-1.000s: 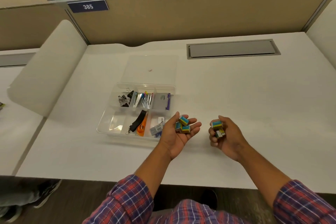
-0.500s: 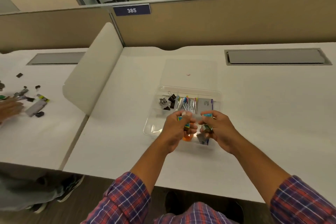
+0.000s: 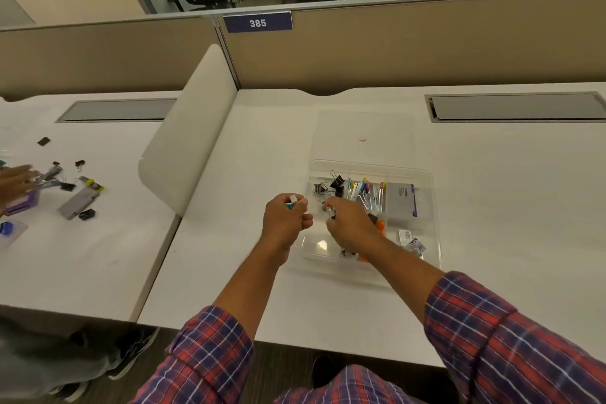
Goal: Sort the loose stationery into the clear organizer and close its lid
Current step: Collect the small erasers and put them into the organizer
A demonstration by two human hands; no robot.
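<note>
The clear organizer (image 3: 433,207) lies open on the white desk, its lid (image 3: 364,128) flat behind it. Its compartments hold black binder clips (image 3: 329,185), coloured clips (image 3: 365,192), a grey staple box (image 3: 401,198), an orange item (image 3: 380,226) and small packets (image 3: 411,241). My left hand (image 3: 285,218) hovers just left of the organizer, curled round small blue-and-yellow staple boxes (image 3: 291,202). My right hand (image 3: 349,223) reaches over the organizer's front left compartment and pinches one small box (image 3: 331,212).
A white curved divider (image 3: 183,141) separates my desk from the left one, where another person's hand (image 3: 14,179) touches scattered stationery (image 3: 78,198). Grey cable flaps (image 3: 518,106) sit at the back of the desk. Shoes show under the desks.
Both hands carried the small boxes from the right of the organizer over to it. My right hand now reaches into the front left compartment; my left hand has drawn just outside its left edge.
</note>
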